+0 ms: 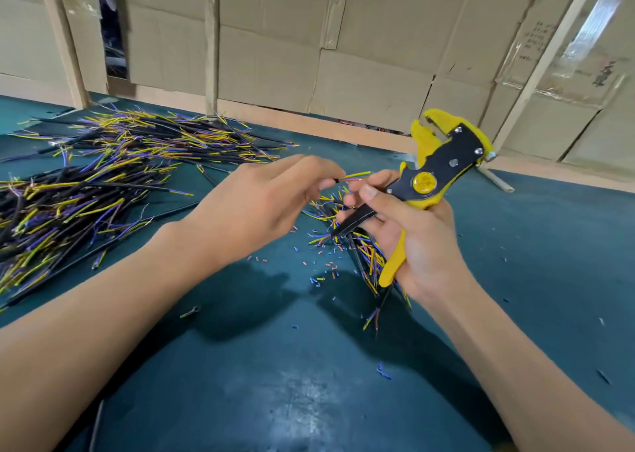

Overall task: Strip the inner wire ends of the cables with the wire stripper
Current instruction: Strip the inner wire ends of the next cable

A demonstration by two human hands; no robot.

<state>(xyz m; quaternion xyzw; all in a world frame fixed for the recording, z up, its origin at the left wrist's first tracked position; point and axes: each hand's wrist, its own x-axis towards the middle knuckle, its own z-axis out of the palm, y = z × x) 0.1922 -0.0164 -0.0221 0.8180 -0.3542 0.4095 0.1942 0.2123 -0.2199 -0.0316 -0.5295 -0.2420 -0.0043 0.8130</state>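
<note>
Wire stripper [434, 176] gripped in right hand [417, 245], head toward 1 o'clock; cable [354, 175] pinched in curled left hand [261, 204], at 9 o'clock of stripper.

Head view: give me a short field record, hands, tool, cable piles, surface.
left hand: pinches one black cable near its end, coloured inner wires pointing toward the tool
right hand: grips the yellow wire stripper by its handles, head up and away from the cable
wire in stripper: none visible
big cable pile: on the left of the mat
small cable pile: under the right hand
insulation bits: scattered between the hands
surface: teal mat
</note>
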